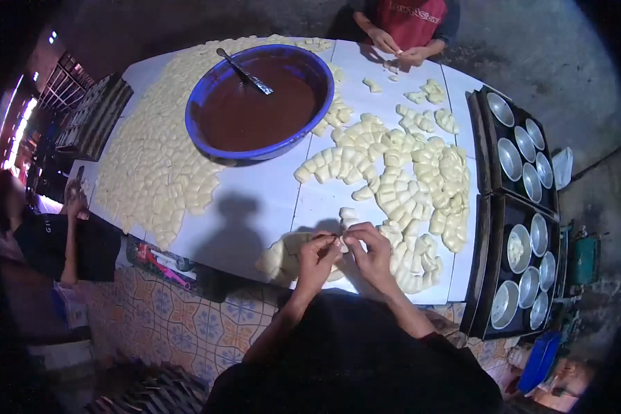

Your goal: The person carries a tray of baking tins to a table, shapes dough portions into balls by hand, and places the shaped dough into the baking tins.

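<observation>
My left hand (315,258) and my right hand (371,253) meet above the near edge of the white table (262,200). Their fingertips are closed together on a small piece of dough (343,245). Behind the fingers lies another small dough piece (348,214). A larger pale lump of dough (276,260) is by my left hand, partly hidden by it. Many cut dough pieces (400,196) spread out in curved rows beyond and to the right of my right hand.
A blue basin (193,127) of brown filling, a metal utensil (245,71) in it, stands at the back. Dough pieces (148,159) cover the table's left. Black trays (486,255) with round tins (506,303) line the right. Two other people's hands (399,50) (76,200) work at the far side and left.
</observation>
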`<control>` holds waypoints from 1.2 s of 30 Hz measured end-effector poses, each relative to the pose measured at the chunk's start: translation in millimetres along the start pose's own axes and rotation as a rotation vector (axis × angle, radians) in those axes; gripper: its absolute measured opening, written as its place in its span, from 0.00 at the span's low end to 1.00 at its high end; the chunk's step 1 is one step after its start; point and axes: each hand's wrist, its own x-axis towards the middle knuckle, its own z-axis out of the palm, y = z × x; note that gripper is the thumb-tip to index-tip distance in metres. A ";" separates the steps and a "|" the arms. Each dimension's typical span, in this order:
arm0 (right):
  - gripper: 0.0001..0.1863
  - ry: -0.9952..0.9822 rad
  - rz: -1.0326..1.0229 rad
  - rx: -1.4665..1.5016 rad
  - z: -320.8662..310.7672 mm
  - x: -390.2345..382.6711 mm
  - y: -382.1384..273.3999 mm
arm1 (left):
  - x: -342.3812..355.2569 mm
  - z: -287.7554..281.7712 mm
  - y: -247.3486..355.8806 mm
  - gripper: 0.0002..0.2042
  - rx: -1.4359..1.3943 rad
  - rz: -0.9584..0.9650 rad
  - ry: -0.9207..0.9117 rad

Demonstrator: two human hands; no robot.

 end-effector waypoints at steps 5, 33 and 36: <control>0.08 -0.046 0.407 0.059 -2.5 -10.1 -0.5 | -7.6 7.6 -4.9 0.05 0.138 0.073 0.021; 0.17 0.048 0.111 -0.689 -63.3 6.2 83.2 | 10.3 -19.8 -17.8 0.05 0.221 0.194 0.246; 0.18 -0.066 0.035 -0.850 -75.4 -0.4 77.5 | 15.0 -14.4 -28.3 0.05 0.148 0.084 0.198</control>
